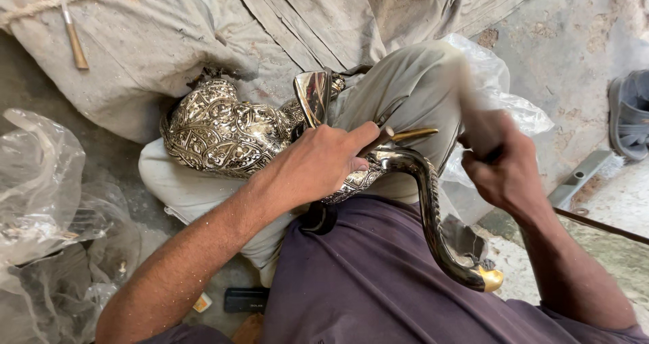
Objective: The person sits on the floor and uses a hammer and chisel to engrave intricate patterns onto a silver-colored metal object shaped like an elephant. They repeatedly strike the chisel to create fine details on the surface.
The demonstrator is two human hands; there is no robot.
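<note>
An engraved silver-coloured metal jug point(220, 131) lies across my lap, its long curved spout point(433, 215) running toward me and ending in a brass-coloured tip. My left hand point(318, 165) rests on the jug near the base of the spout and pinches a thin brass-tipped tool point(405, 135) against the metal. To the right of the spout, my right hand point(503, 161) is raised and closed around a handle; the thing it holds point(473, 107) is blurred by motion, so I cannot make out its head.
Crumpled clear plastic point(47, 195) lies at the left, and more plastic point(507, 94) behind my knee. A wooden-handled tool point(71, 36) rests on grey cloth at the top left. A grey sandal point(629, 114) sits at the right edge. A metal bar point(581, 178) lies on the concrete floor.
</note>
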